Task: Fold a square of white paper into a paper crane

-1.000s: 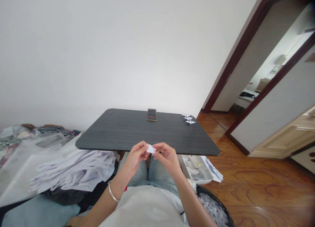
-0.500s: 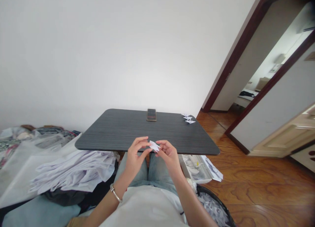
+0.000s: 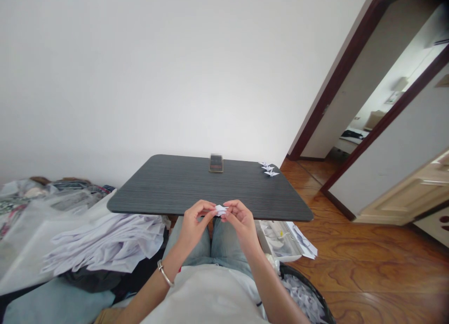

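Observation:
A small folded piece of white paper [image 3: 220,209] is held between my two hands at the table's near edge. My left hand [image 3: 197,219] pinches its left side between thumb and fingers. On its right side, my right hand [image 3: 241,217] grips it with thumb and forefinger, the other fingers curled. The fingertips cover both ends of the paper. Several folded white paper cranes [image 3: 269,169] stand in a row at the table's far right corner.
The dark table [image 3: 168,183] carries a small dark framed object [image 3: 216,163] at its back edge. White sheets [image 3: 108,242] are heaped at left beside bagged clothes [image 3: 63,197]. At right are a white box [image 3: 280,239] and a black bin [image 3: 305,298] of paper pieces.
My left fingers have closed in over the paper, the raised forefinger coming down. The paper has turned to lie more level. My right hand has hardly moved.

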Motion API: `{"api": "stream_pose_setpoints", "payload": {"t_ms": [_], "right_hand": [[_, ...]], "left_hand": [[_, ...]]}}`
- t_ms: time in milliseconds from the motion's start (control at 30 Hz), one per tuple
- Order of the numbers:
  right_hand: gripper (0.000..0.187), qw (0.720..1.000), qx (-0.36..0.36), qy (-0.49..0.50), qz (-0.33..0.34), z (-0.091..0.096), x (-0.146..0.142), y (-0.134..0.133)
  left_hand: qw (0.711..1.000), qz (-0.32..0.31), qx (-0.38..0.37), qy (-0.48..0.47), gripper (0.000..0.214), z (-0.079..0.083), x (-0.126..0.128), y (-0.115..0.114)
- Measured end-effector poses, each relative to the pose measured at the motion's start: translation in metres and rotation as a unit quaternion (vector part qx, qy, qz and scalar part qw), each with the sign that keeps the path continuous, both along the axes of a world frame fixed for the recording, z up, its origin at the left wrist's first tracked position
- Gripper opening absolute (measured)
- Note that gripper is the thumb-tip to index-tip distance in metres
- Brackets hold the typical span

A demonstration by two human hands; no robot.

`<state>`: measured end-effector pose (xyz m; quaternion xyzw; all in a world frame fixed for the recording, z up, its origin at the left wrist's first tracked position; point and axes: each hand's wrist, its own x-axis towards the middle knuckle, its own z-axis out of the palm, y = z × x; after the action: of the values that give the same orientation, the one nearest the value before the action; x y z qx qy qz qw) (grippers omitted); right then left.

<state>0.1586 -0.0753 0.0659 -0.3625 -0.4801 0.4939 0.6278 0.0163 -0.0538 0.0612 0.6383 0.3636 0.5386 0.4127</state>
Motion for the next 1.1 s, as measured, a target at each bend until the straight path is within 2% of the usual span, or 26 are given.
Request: {"api": "stream_pose_setpoints", "payload": {"t_ms": [167,300,433,567,733,900,1100], "right_hand": [[0.015,1.0,0.019,0.011,-0.016,0.002,0.002,0.0],[0.017,0.999,0.04,0.014,-0.008,0.004,0.003,-0.001],[0.016,0.999,0.044,0.002,-0.015,0.005,0.002,-0.002],[0.015,0.999,0.044,-0.002,-0.017,0.005,0.001,-0.003],[0.013,0.998,0.05,-0.013,-0.028,0.004,0.001,-0.002],[0.008,0.997,0.055,-0.033,-0.042,0.003,0.002,-0.004],[0.011,0.996,0.056,-0.071,-0.008,0.0,0.005,-0.004]], "left_hand": [[0.994,-0.052,-0.071,-0.069,0.018,0.0,0.0,0.003],[0.99,-0.044,-0.11,-0.07,0.017,0.001,-0.001,0.004],[0.984,-0.078,-0.153,-0.053,0.028,0.005,0.001,0.001],[0.982,-0.091,-0.158,-0.04,0.02,0.009,0.003,-0.001],[0.97,-0.128,-0.189,-0.085,0.024,0.006,0.004,-0.001],[0.961,-0.135,-0.203,-0.129,0.028,0.007,0.005,-0.002],[0.963,-0.14,-0.197,-0.116,0.023,0.011,0.002,-0.004]]}}
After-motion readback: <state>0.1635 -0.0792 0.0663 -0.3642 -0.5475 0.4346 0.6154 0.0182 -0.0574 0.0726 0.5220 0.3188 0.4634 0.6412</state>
